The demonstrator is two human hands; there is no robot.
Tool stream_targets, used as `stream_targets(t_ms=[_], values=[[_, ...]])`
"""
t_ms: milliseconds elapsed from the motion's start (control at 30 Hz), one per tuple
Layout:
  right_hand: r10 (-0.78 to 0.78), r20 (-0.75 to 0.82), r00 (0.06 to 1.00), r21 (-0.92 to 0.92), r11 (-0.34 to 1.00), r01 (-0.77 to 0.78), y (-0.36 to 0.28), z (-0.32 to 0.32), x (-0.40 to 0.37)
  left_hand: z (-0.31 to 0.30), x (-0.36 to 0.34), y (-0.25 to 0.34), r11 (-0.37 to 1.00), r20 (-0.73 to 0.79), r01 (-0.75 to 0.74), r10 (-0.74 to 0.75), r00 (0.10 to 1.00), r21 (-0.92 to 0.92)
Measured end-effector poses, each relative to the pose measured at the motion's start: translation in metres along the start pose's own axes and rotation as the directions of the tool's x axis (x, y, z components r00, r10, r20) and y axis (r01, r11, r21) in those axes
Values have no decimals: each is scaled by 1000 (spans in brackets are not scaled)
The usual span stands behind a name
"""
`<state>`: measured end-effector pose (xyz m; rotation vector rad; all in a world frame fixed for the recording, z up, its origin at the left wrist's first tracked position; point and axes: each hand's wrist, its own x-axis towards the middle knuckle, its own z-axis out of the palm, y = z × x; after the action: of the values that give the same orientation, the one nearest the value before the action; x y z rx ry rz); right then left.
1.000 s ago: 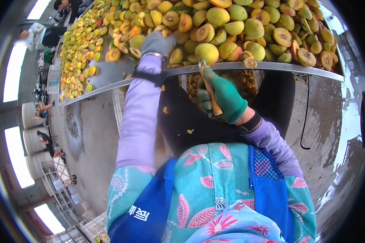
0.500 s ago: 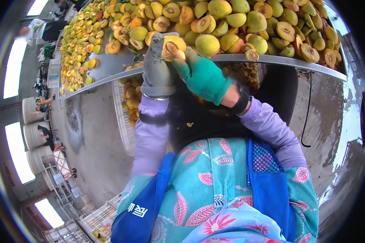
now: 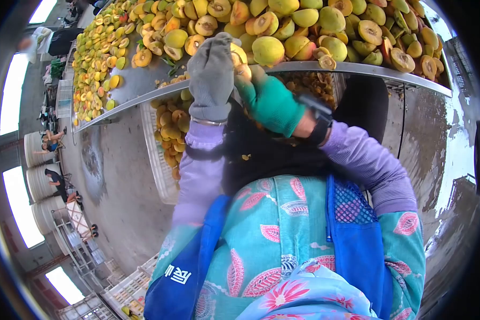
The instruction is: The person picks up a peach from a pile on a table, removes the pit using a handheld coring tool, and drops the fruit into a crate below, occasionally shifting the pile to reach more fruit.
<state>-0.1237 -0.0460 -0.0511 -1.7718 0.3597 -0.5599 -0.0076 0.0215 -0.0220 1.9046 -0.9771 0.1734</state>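
My left hand [image 3: 210, 80], in a grey glove, is closed around a yellow peach half [image 3: 238, 55] at the metal table's near edge. My right hand [image 3: 274, 106], in a green glove, is pressed close against that fruit with its fingers bent inward. An orange, rounded piece [image 3: 243, 72] shows between the two hands; whether it belongs to the same half cannot be told. Anything inside the right fingers is hidden. Just beyond the hands lies a whole-looking yellow-green peach [image 3: 268, 51], with many cut peaches heaped around it, some with stones showing.
The metal table rim [image 3: 357, 68] curves across in front of me. Below it stands a white crate [image 3: 157, 152] of peach pieces, left of my legs. People sit far left near large pale tubs [image 3: 39, 146]. Stacked crates [image 3: 128, 288] stand at lower left; the floor is partly wet.
My left hand has turned, its back now covering more of the peach half. The right hand has dropped slightly and shifted against the fruit. The whole view has shifted a little.
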Motion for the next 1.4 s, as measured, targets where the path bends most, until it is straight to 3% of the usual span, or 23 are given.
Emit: stream_targets(t_ms=[33, 67, 200, 233, 300, 433, 467, 533, 567, 600, 667, 700, 733, 833, 867, 967, 1100, 1133, 1233, 1267, 1300, 1367, 1400], values=[[51, -24, 998, 102, 994, -49, 0, 6, 0, 4, 5, -5, 990, 7, 116, -116, 993, -78], [14, -70, 997, 231, 973, 2, 3, 18, -3, 16, 5, -21, 819, -23, 190, -241, 970, -542], [155, 104, 983, 432, 883, -185, -6, 12, -4, 10, 0, 1, 718, 114, 329, -332, 936, -614], [248, 230, 941, 465, 822, -330, -17, -1, -2, 3, 9, -5, 941, 152, 68, -18, 988, -331], [348, 379, 857, 541, 668, -510, -25, -12, -2, -7, 37, -16, 780, 453, -597, 471, 757, 189], [364, 448, 817, 701, 425, -573, -30, -14, 0, 1, 71, 0, 710, 723, -705, 492, 486, -9], [320, 424, 847, 750, 401, -527, -21, -8, 1, 4, 64, 9, 989, 683, -72, 139, 717, -125], [250, 399, 882, 813, 348, -467, -27, -15, 8, 22, 44, 11, 957, 384, 170, -70, 921, -233], [300, 423, 855, 790, 340, -510, -28, -16, 8, 28, 34, 0, 910, 228, 267, -200, 953, -317], [355, 442, 823, 765, 330, -553, -26, -16, 8, 27, 36, -32, 584, 530, 571, -265, 806, -577], [265, 616, 742, 707, 230, -669, -21, -30, 4, 25, 54, -56, 942, 324, -306, 336, 884, -141], [313, 551, 773, 711, 309, -632, -25, -26, -3, 21, 48, -62, 716, 364, -676, 591, 720, 175], [339, 478, 810, 712, 390, -583, -34, -18, -8, 20, 48, -39, 645, 423, -733, 615, 665, 214], [268, 530, 805, 769, 247, -589, -34, -10, -9, 13, 41, -20, 811, 474, -582, 489, 733, 63], [183, 607, 773, 767, 118, -630, -31, -13, -9, 12, 35, -14, 955, 539, 160, 1, 843, -251], [-12, 713, 702, 695, -128, -708, -23, -16, -16, -12, 55, 9, 831, 902, 502, 3, 431, -242], [-206, 703, 681, 657, -177, -733, -26, -14, -8, -34, 46, 41, 947, 714, -153, 314, 626, -283], [-262, 685, 680, 653, -191, -732, -27, -12, -6, -23, 19, 30, 976, 346, 14, 64, 936, -218], [-290, 746, 600, 548, -246, -800, -37, -11, -4, -23, -5, 15, 113, 494, 648, -554, 670, -753], [-310, 744, 592, 519, -290, -804, -36, -12, -4, -24, -8, 14, 216, 390, 591, -572, 722, -777], [-423, 682, 597, 512, -308, -802, -31, -15, -5, -26, -24, -29, 714, 123, 389, -396, 910, -582], [-389, 663, 639, 569, -292, -769, -19, -40, -15, -78, -36, -14, -46, 486, 544, -518, 704, -838], [-309, 690, 655, 620, -213, -755, -11, -58, -19, -104, -51, -58, 322, 222, 521, -642, 734, -791]])
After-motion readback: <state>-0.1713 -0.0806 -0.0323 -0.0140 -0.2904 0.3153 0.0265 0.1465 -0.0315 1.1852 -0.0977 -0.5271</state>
